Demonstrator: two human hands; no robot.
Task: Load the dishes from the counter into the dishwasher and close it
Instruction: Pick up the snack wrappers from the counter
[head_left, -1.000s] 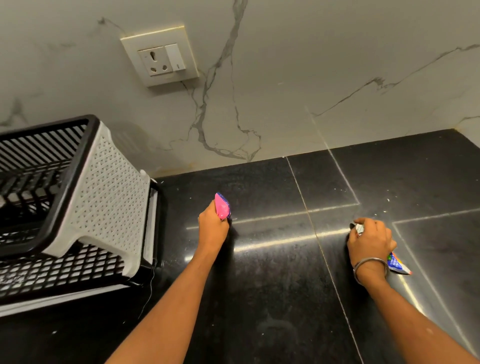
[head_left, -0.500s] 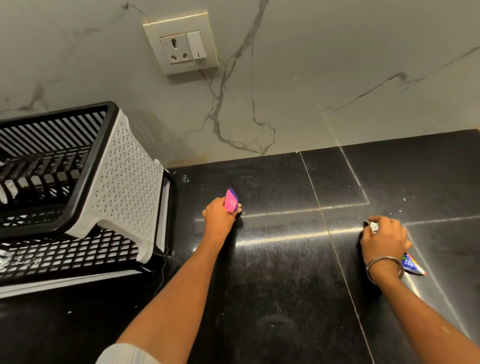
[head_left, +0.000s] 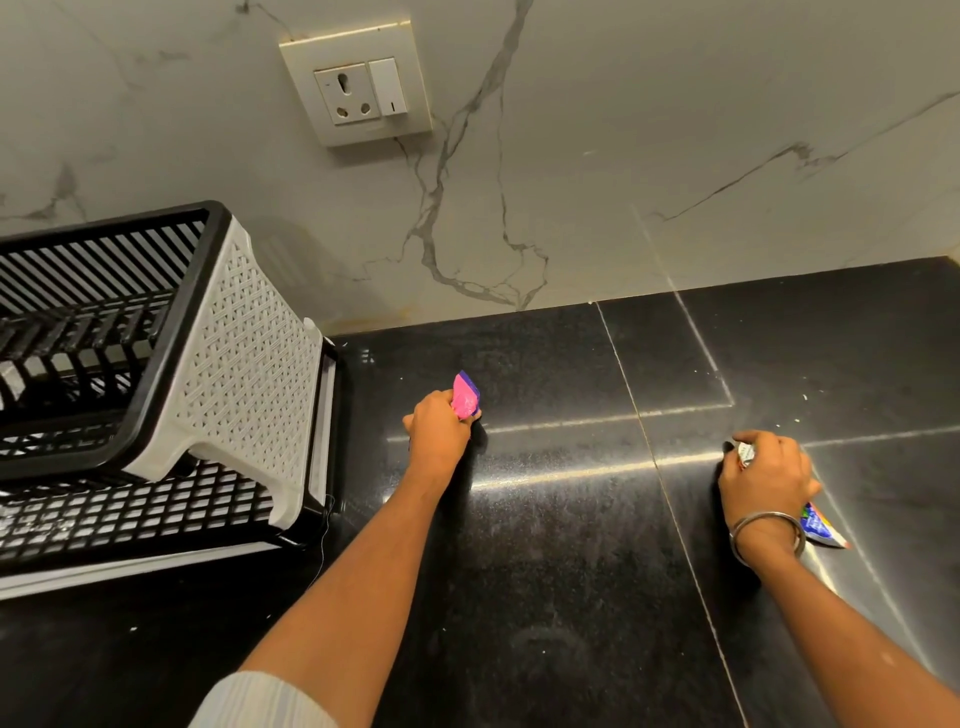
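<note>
Counter (head_left: 545, 545): black polished stone, fine pale speckle, thin light joint lines; wall (head_left: 675, 130) behind it off-white marble with grey branching veins, carrying a cream socket plate (head_left: 358, 83) with a white switch. Item in left hand (head_left: 439, 434): pink packet (head_left: 464, 396), bright magenta with a purple-blue edge showing above the fingers; item in right hand (head_left: 763, 480): crumpled wrapper (head_left: 821, 525), silver-white at the thumb end, blue with red and multicolour print below the wrist, beside a silver bangle (head_left: 769, 535). Left of the left-hand grip: dish rack (head_left: 249, 364), black slatted frame and grid base, white woven-lattice side panel; sleeve (head_left: 260, 701) at lower edge white, ribbed.
</note>
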